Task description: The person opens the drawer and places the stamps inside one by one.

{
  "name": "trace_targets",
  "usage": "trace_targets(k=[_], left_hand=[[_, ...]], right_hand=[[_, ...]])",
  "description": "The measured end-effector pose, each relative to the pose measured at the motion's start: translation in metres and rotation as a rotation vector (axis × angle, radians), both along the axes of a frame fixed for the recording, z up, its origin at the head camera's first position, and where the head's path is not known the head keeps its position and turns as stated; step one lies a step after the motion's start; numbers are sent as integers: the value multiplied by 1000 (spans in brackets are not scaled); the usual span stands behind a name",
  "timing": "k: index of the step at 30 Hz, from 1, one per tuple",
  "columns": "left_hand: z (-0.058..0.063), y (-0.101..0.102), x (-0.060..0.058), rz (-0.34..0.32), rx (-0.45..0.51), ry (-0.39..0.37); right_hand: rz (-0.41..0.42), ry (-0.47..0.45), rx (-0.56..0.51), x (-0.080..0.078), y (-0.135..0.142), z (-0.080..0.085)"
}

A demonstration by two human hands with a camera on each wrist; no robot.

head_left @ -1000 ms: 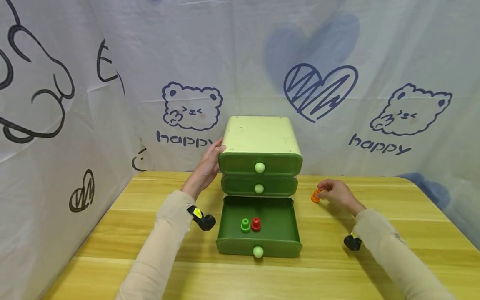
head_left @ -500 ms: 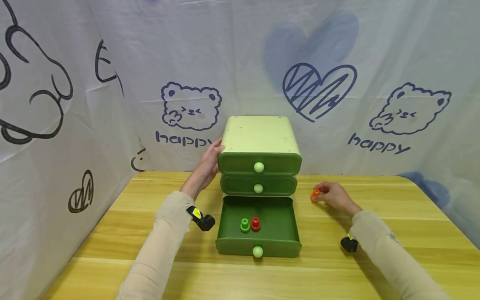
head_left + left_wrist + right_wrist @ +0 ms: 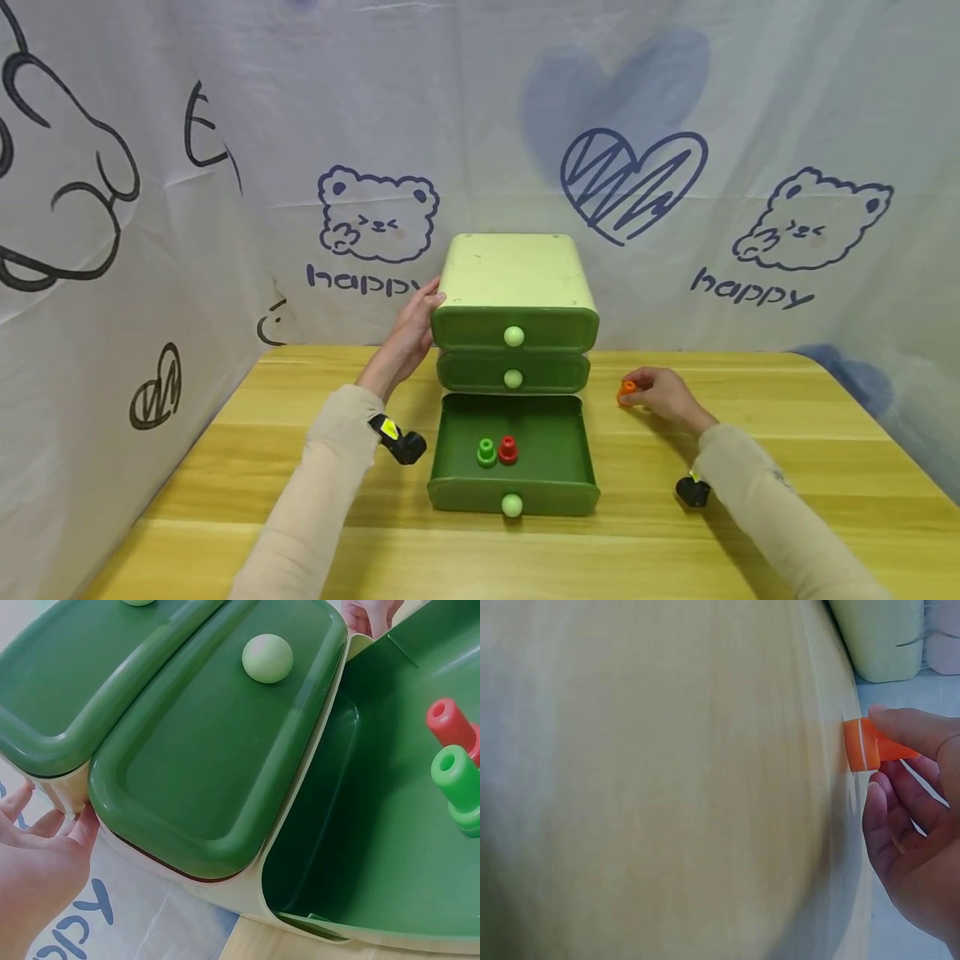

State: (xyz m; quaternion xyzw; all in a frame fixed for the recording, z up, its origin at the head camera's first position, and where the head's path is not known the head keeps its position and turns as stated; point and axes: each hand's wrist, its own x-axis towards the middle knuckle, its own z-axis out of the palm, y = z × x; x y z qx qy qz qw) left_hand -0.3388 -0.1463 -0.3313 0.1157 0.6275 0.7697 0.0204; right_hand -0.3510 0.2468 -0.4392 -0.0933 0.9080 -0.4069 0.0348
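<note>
My right hand (image 3: 667, 395) pinches a small orange stepped plastic piece (image 3: 626, 393) at the table's right side, thumb on one side of it. In the right wrist view the orange piece (image 3: 862, 744) lies sideways in the picture, wide end toward the wood. My left hand (image 3: 409, 335) touches the left side of a cream and green drawer cabinet (image 3: 517, 271); in the left wrist view its fingers (image 3: 46, 823) rest on the cabinet's wall. The bottom drawer (image 3: 555, 433) is pulled out. Inside stand a green piece (image 3: 487, 453) and a red piece (image 3: 507, 450) of like shape.
The cabinet's top drawer (image 3: 480, 330) and middle drawer (image 3: 480, 372) are closed, each with a round pale knob. A wooden table (image 3: 480, 558) carries everything. White cloth (image 3: 495, 125) with printed drawings hangs behind and at the left.
My right thumb and fingers have come together around the orange piece, and the hand has shifted slightly left and nearer. The left hand keeps its place on the cabinet.
</note>
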Motion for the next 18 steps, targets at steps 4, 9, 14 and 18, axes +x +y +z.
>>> trace_targets(k=[4, 9, 14, 18], left_hand=[[0, -1, 0, -9, 1, 5], [1, 0, 0, -10, 1, 6], [1, 0, 0, -2, 1, -1], [-1, -2, -1, 1, 2, -3]], right_hand=[[0, 16, -4, 1, 0, 0], [9, 14, -18, 2, 0, 2], [16, 3, -23, 4, -2, 5], [25, 1, -6, 6, -3, 8]])
